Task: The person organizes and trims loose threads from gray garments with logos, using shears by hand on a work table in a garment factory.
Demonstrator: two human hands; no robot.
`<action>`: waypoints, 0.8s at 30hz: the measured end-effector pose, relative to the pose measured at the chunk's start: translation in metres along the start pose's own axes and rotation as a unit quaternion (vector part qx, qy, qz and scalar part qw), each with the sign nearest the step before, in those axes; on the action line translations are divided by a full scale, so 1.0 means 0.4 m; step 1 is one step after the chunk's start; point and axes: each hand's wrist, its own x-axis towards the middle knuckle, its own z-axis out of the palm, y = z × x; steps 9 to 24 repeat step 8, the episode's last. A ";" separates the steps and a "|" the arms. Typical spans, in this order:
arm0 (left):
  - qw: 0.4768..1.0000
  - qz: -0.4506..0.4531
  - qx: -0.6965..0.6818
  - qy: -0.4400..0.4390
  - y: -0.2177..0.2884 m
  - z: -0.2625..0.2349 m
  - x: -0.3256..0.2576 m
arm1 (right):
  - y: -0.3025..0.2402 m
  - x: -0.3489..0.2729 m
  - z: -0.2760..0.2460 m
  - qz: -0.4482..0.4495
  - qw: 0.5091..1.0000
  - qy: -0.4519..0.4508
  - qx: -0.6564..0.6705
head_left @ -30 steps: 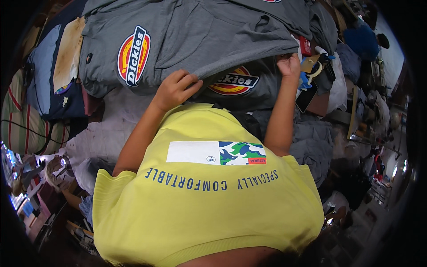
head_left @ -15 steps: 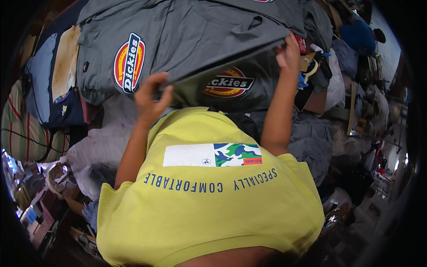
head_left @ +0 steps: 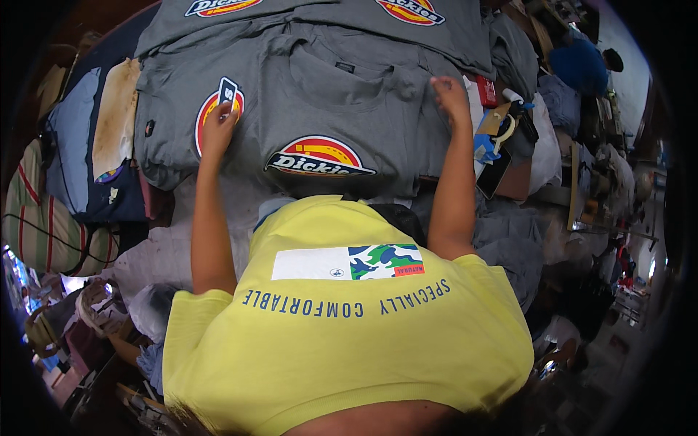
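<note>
A grey T-shirt [head_left: 320,109] lies spread in front of me, its neckline facing up and a large red, yellow and black-and-white badge print near its lower edge. My left hand [head_left: 219,129] is over a similar print on the grey cloth at the left, covering part of it. Its thumb and fingers are drawn together; whether they pinch any cloth is hidden. Near the shirt's right shoulder is my right hand [head_left: 454,100], its fingers slightly bent and apart, with no cloth visibly gripped.
More grey printed shirts [head_left: 313,11] lie at the far side. A red box [head_left: 486,91], tape roll [head_left: 507,129] and dark phone [head_left: 494,174] sit at the right. Folded blue cloth [head_left: 69,138] and a stained tan piece [head_left: 115,109] lie left. Another person in blue [head_left: 579,69] is at far right.
The lifted grey cloth has come down and lies flat, showing the neckline and the whole front print. My left hand has moved up and left; my right hand has let go and shifted slightly left.
</note>
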 end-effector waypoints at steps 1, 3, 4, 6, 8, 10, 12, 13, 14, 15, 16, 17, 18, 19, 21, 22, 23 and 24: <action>1.000 0.005 0.014 -0.016 0.029 0.023 0.038 | 0.001 -0.015 0.006 0.036 0.999 -0.023 -0.033; 0.996 0.058 0.061 -0.007 0.010 0.068 0.129 | -0.004 -0.027 0.032 0.064 0.996 -0.040 -0.052; 0.997 0.050 0.060 -0.012 0.026 0.093 0.172 | 0.005 -0.028 0.045 0.060 0.997 -0.029 -0.039; 0.996 0.040 0.075 -0.035 0.059 0.130 0.242 | 0.027 -0.026 0.056 0.060 0.997 -0.049 0.015; 0.991 0.036 0.107 -0.068 0.077 0.155 0.310 | 0.053 -0.003 0.050 0.067 0.987 -0.110 0.094; 0.991 0.036 0.107 -0.068 0.077 0.155 0.310 | 0.053 -0.003 0.050 0.067 0.987 -0.110 0.094; 0.991 0.036 0.107 -0.068 0.077 0.155 0.310 | 0.053 -0.003 0.050 0.067 0.987 -0.110 0.094; 0.991 0.036 0.107 -0.068 0.077 0.155 0.310 | 0.053 -0.003 0.050 0.067 0.987 -0.110 0.094; 0.991 0.036 0.107 -0.068 0.077 0.155 0.310 | 0.053 -0.003 0.050 0.067 0.987 -0.110 0.094; 0.991 0.036 0.107 -0.068 0.077 0.155 0.310 | 0.053 -0.003 0.050 0.067 0.987 -0.110 0.094; 0.991 0.036 0.107 -0.068 0.077 0.155 0.310 | 0.053 -0.003 0.050 0.067 0.987 -0.110 0.094; 0.991 0.036 0.107 -0.068 0.077 0.155 0.310 | 0.053 -0.003 0.050 0.067 0.987 -0.110 0.094; 0.991 0.036 0.107 -0.068 0.077 0.155 0.310 | 0.053 -0.003 0.050 0.067 0.987 -0.110 0.094; 0.991 0.036 0.107 -0.068 0.077 0.155 0.310 | 0.053 -0.003 0.050 0.067 0.987 -0.110 0.094; 0.991 0.036 0.107 -0.068 0.077 0.155 0.310 | 0.053 -0.003 0.050 0.067 0.987 -0.110 0.094; 0.991 0.036 0.107 -0.068 0.077 0.155 0.310 | 0.053 -0.003 0.050 0.067 0.987 -0.110 0.094; 0.991 0.036 0.107 -0.068 0.077 0.155 0.310 | 0.053 -0.003 0.050 0.067 0.987 -0.110 0.094; 0.991 0.036 0.107 -0.068 0.077 0.155 0.310 | 0.053 -0.003 0.050 0.067 0.987 -0.110 0.094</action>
